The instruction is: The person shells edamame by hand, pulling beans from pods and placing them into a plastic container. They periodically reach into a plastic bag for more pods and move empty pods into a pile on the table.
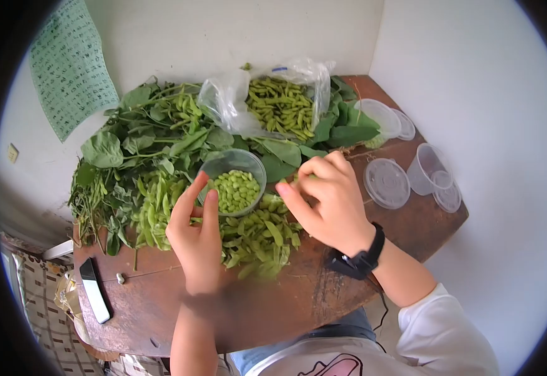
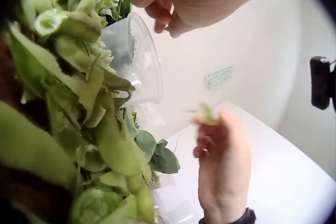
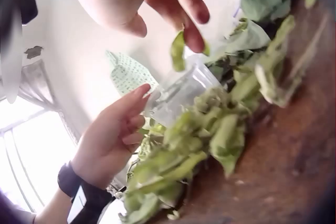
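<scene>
My left hand (image 1: 196, 241) is beside the near left rim of a clear plastic tub (image 1: 258, 164), thumb and forefinger apart and the other fingers loosely bent. Shelled green soybeans (image 1: 236, 191) lie in the tub. To the right of it, my right hand (image 1: 336, 203) pinches a green soybean pod (image 3: 178, 50) at the fingertips; the pod also shows in the left wrist view, partly covered by fingers. Loose pods (image 1: 264, 235) are heaped in front of the tub, with more pods (image 1: 156, 210) to its left.
Leafy soybean stalks (image 1: 142, 119) spread across the back of the wooden table (image 1: 161, 301). Behind the tub stands an open plastic bag (image 1: 226, 100) of pods. Clear lids (image 1: 387, 183) and an overturned cup (image 1: 421, 169) lie at right. A phone (image 1: 95, 291) is at the left edge.
</scene>
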Demonstrator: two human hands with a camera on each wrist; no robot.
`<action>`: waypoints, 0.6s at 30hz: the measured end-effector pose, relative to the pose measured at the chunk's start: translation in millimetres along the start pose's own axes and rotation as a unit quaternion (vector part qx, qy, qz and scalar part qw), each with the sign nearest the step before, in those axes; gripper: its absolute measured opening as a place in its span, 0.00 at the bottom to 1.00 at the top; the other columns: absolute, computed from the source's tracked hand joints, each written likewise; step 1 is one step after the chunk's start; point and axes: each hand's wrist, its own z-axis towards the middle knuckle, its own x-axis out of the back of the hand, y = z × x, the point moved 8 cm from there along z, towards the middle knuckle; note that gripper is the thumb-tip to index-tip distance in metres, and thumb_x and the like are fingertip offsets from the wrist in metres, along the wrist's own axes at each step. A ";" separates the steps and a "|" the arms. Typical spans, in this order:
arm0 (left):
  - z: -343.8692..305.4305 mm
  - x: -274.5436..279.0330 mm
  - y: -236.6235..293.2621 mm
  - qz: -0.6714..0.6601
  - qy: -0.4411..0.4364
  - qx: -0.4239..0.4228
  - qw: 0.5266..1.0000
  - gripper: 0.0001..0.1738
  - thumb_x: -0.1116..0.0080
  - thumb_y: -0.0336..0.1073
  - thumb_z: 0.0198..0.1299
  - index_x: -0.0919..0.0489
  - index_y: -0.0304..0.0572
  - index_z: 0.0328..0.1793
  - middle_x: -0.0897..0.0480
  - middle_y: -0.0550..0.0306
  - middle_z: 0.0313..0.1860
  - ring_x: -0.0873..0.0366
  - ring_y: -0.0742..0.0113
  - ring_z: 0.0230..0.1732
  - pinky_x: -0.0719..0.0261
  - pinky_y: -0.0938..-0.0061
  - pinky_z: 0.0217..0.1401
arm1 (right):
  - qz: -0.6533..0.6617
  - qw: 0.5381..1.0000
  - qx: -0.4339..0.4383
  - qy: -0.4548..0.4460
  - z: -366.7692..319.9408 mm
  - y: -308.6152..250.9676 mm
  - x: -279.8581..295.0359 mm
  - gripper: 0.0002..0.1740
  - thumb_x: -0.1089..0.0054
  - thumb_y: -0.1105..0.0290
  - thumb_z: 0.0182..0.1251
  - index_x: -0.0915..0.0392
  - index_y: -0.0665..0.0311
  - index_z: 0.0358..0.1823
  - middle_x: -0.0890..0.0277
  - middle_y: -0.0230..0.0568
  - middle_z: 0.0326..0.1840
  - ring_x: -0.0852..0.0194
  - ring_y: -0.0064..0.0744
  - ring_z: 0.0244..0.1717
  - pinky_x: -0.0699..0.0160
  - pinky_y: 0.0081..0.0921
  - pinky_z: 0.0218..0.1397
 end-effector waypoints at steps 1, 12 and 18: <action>-0.2 -3.4 -1.1 0.010 -0.013 0.001 1.000 0.19 0.38 0.32 0.68 0.18 0.38 0.64 0.14 0.59 0.58 0.32 0.85 0.28 0.31 0.84 0.32 | -0.037 0.998 -0.024 -0.038 -5.9 11.8 -14.4 0.18 0.29 0.68 0.61 0.22 0.64 0.15 0.23 0.31 0.26 0.34 0.38 0.32 0.33 0.33 0.39; -16.4 -6.2 7.2 -0.152 -0.008 0.018 0.988 0.14 0.44 0.39 0.74 0.15 0.34 0.46 0.14 0.58 0.42 0.38 0.86 0.20 0.42 0.85 0.23 | 0.000 0.999 -0.053 0.007 -9.5 25.8 -21.8 0.16 0.27 0.66 0.59 0.20 0.63 0.16 0.23 0.34 0.24 0.32 0.41 0.33 0.30 0.33 0.42; -27.1 -14.8 8.9 -0.196 -0.113 0.106 0.968 0.31 0.60 0.50 0.80 0.16 0.34 0.33 0.17 0.57 0.24 0.41 0.83 0.15 0.45 0.83 0.20 | 0.067 0.986 -0.132 -0.072 17.4 33.3 -9.0 0.33 0.44 0.49 0.74 0.19 0.66 0.16 0.22 0.45 0.18 0.29 0.47 0.29 0.29 0.41 0.47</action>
